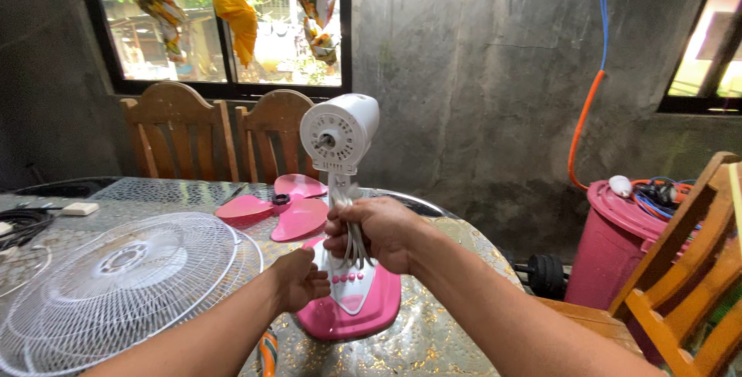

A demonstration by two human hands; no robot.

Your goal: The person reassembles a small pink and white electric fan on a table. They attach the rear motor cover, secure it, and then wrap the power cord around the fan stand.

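the bench (433, 338), topped with a patterned glassy sheet, is being used to carry everything, and all places below are being given relative to the fan body (344, 191) standing near its right end. two wooden chairs (220, 133) are being seen behind the fan body, pushed against the far edge under a window. a pink bin (610, 245) with coiled cables on its lid is sitting well to the right of the fan body, on the floor. a white wire fan guard (116, 284) is lying flat to the left of the fan body, near but apart from it. the fan body itself is standing upright, its white motor housing (340, 133) with bare shaft at the top and its pink and white base (355, 303) being rested on the bench. a pink three-bladed propeller (282, 207) is lying just behind and left of the fan body. the right hand (379, 234) is being closed around the fan body's neck, gripping a bundle of white cord (354, 242) against it. the left hand (297, 276) is being held curled just left of the base, fingers bent inward close to the cord's lower end; whether it is actually gripping anything cannot be told. a small white block (79, 208) is lying far left of the fan body.
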